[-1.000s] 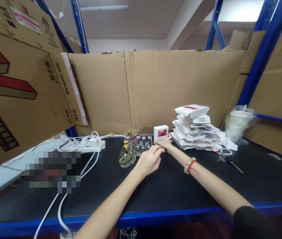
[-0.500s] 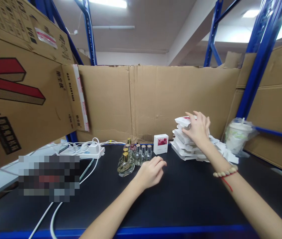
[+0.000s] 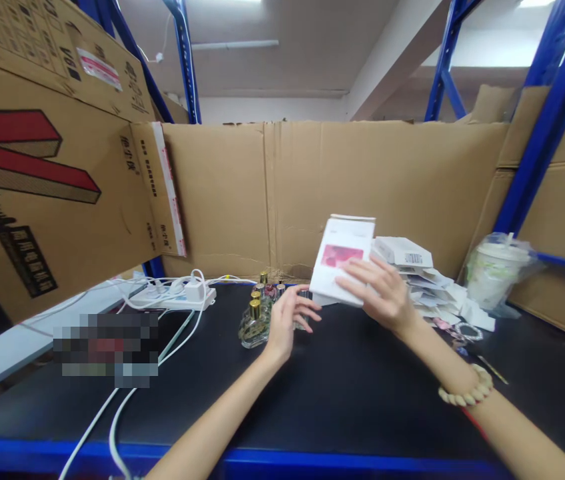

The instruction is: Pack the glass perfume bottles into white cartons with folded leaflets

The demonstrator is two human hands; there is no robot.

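Note:
A flat white carton with a pink picture (image 3: 338,257) is in my right hand (image 3: 382,293), tilted above the black table (image 3: 342,400). My left hand (image 3: 287,320) is empty, fingers apart, just left of the carton's lower edge and in front of the small bottles. Glass bottles with gold caps (image 3: 255,327) stand left of it; silver-capped ones are partly hidden behind its fingers. A pile of flattened white cartons (image 3: 427,287) lies behind my right hand. The small upright box seen earlier is mostly covered by the carton.
A plastic cup in a bag (image 3: 495,273) stands at the back right. Trinkets (image 3: 467,332) lie before the pile. At the left are a power strip (image 3: 167,297), white cables and a large cardboard box (image 3: 52,200). A cardboard wall (image 3: 337,167) closes the back.
My right hand has moved left from the pile with a carton in it. My left hand has shifted slightly left and its fingers have spread. The trinkets have come into sight.

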